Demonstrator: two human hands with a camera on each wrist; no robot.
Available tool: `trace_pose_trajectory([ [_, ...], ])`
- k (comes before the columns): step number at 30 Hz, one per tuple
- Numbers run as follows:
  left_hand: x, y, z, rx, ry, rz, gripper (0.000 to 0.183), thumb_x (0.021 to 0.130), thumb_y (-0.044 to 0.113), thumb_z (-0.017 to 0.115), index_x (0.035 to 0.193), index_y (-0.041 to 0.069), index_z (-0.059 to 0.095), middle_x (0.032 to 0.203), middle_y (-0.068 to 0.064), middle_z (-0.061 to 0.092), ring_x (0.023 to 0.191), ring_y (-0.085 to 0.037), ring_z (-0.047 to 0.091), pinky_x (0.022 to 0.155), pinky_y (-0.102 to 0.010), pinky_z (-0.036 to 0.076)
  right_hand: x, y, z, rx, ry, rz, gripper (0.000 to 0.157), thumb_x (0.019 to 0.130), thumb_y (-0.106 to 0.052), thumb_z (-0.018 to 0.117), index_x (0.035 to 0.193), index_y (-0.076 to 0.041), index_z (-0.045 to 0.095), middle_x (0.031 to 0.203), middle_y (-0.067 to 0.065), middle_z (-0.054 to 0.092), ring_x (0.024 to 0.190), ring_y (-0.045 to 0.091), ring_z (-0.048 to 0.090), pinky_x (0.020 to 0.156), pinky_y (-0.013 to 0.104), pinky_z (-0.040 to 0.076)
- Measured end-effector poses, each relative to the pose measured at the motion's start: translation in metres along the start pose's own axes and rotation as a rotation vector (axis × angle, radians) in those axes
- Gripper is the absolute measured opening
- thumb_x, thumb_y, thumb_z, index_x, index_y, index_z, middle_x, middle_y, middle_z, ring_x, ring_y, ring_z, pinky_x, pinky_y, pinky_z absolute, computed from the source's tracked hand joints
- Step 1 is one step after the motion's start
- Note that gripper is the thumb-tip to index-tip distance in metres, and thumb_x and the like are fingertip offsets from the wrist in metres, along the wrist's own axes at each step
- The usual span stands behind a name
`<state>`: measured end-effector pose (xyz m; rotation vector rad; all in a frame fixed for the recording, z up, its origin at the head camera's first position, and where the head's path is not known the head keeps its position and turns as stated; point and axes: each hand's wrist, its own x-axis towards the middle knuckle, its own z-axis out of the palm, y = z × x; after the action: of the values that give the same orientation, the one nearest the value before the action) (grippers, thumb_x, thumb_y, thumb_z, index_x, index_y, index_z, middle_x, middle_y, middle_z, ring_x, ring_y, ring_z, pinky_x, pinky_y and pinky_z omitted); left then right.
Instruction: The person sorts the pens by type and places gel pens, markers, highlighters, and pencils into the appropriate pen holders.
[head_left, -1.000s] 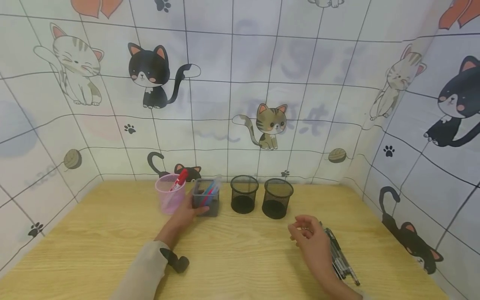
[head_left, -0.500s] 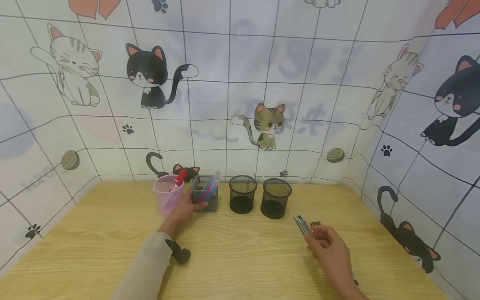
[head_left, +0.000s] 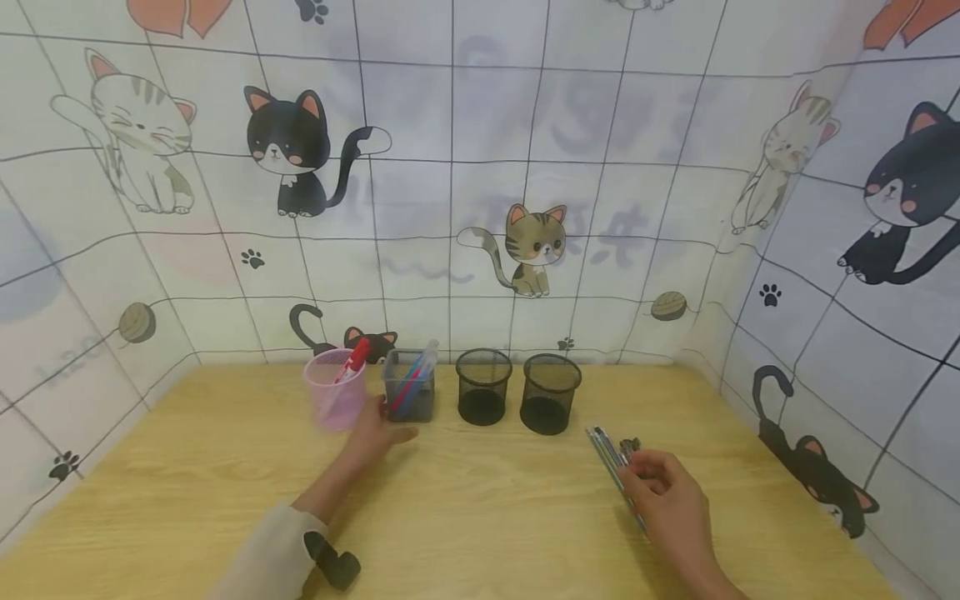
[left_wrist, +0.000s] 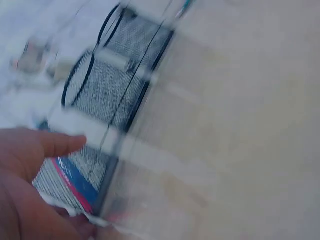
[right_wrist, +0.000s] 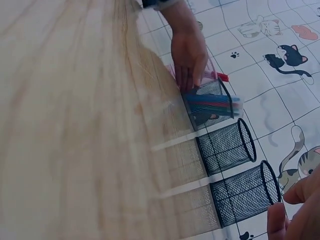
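Observation:
My left hand [head_left: 372, 440] has its thumb spread and its fingertips at the left side of a square dark mesh pen holder [head_left: 420, 407]. Colored pens [left_wrist: 80, 185], blue and pink among them, lean inside that holder. To its left, a pink mesh cup [head_left: 333, 404] carries a red marker [head_left: 352, 360]. Over on the right, my right hand [head_left: 671, 496] has thumb and fingers drawn together at a bunch of slim pens [head_left: 606, 450]. Dark pen ends [head_left: 631, 446] show just beyond its fingertips. The palm side and the rest of the bunch are hidden.
Two round black mesh cups, a left one [head_left: 483, 387] and a right one [head_left: 550, 396], stand in line with the pen holder on the wooden table [head_left: 480, 517]. A cat-print cloth [head_left: 420, 192] rises behind and at both sides.
The square pen holder has shifted slightly back, and my left thumb has come off its front. My right hand has moved right and down onto the pens.

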<state>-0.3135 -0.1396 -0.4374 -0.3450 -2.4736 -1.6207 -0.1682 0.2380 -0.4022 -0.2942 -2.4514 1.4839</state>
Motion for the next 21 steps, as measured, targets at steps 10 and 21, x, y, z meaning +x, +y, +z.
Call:
trace_pose_trajectory([
  [10,-0.04,0.045,0.039,-0.016,-0.002,-0.091,0.069,0.08,0.014,0.076,0.132,-0.012,0.039,0.12,-0.028,0.051,0.11,-0.04,0.051,0.092,-0.051,0.043,0.001,0.003,0.001,-0.009,-0.012,0.02,0.036,0.093,-0.018,0.063,0.124,-0.003,0.051,0.112,0.013,0.06,0.08,0.018,0.065,0.063,0.025,0.053],
  [21,-0.011,0.057,0.094,-0.057,-0.06,-0.078,0.11,0.078,0.026,0.081,0.15,-0.002,0.003,0.151,-0.033,0.009,0.137,-0.05,0.014,0.106,-0.059,0.024,0.001,0.006,0.005,-0.012,-0.008,0.027,0.037,0.092,-0.021,0.065,0.121,-0.002,0.052,0.109,0.014,0.061,0.075,0.018,0.065,0.059,0.026,0.053],
])
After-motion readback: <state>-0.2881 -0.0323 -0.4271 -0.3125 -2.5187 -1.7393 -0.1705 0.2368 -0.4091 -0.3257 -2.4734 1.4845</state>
